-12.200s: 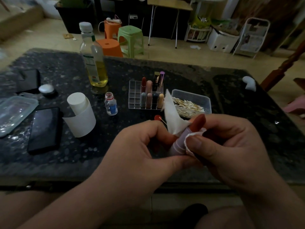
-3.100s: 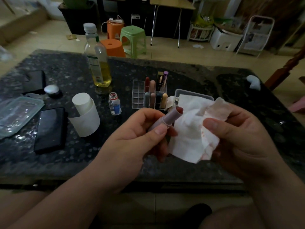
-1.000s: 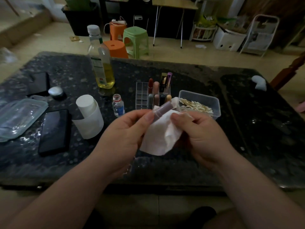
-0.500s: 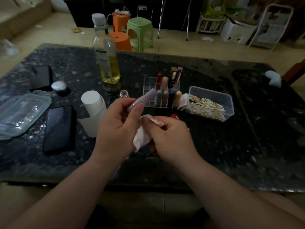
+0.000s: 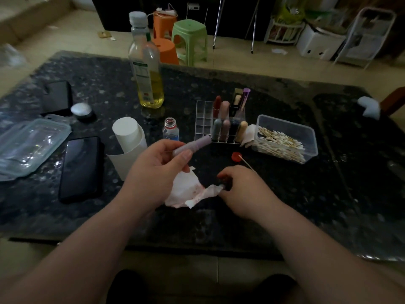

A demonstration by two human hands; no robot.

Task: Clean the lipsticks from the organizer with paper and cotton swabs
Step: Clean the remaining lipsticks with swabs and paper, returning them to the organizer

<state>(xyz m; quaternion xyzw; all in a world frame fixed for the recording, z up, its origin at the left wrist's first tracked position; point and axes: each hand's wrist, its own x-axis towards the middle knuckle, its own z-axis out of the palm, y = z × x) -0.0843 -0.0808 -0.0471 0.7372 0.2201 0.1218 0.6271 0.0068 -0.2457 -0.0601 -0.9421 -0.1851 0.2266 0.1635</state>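
Note:
My left hand [image 5: 157,170] grips a lilac lipstick tube [image 5: 192,144], its tip pointing toward the clear organizer [image 5: 205,119], where several lipsticks [image 5: 224,126] stand upright. A white paper [image 5: 186,191] with pink stains lies crumpled on the table between my hands. My right hand [image 5: 243,189] hangs low over the table with fingers curled and pinches the paper's right corner. Something small and dark sits under those fingertips; I cannot tell what it is. A clear box of cotton swabs [image 5: 287,140] stands right of the organizer.
On the dark stone table [image 5: 328,194] lie a red cap [image 5: 236,156] and a loose cotton swab [image 5: 248,164]. A small open bottle [image 5: 170,129], an oil bottle [image 5: 146,69], a paper roll [image 5: 129,139], a phone [image 5: 81,167] and a plastic lid [image 5: 28,145] stand to the left.
Both hands have dropped toward the table. The paper, held up against the lipstick before, now lies on the table. The lipstick has moved away from it.

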